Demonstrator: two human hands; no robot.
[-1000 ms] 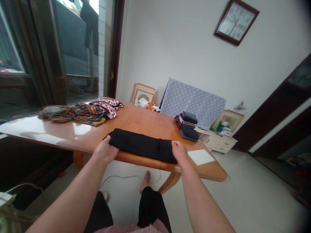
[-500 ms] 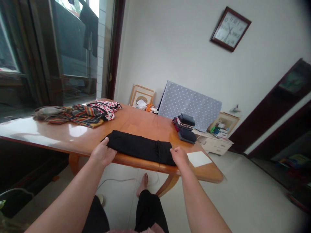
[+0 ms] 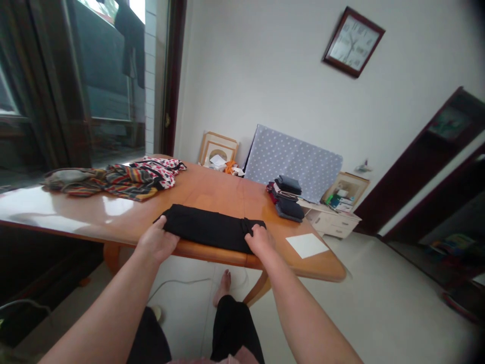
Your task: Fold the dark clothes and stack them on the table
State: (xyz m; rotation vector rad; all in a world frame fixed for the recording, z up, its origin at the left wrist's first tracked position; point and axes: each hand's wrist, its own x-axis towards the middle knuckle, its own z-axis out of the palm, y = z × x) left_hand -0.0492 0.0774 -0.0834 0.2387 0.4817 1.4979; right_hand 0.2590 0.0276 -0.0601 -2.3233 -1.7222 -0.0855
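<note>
A long folded black garment [image 3: 206, 228] lies along the near edge of the wooden table [image 3: 212, 192]. My left hand [image 3: 156, 241] grips its left end, thumb on top. My right hand [image 3: 259, 239] is closed on its right end, bunching the cloth a little inward.
A heap of colourful unfolded clothes [image 3: 117, 178] lies at the table's far left. A stack of folded dark clothes [image 3: 287, 196] sits at the far right. A white sheet of paper [image 3: 306, 245] lies near the right corner. My legs show under the table edge.
My right hand has slid left along the garment and taken hold of its right end, pushing it inward. The left hand has stayed on the left end.
</note>
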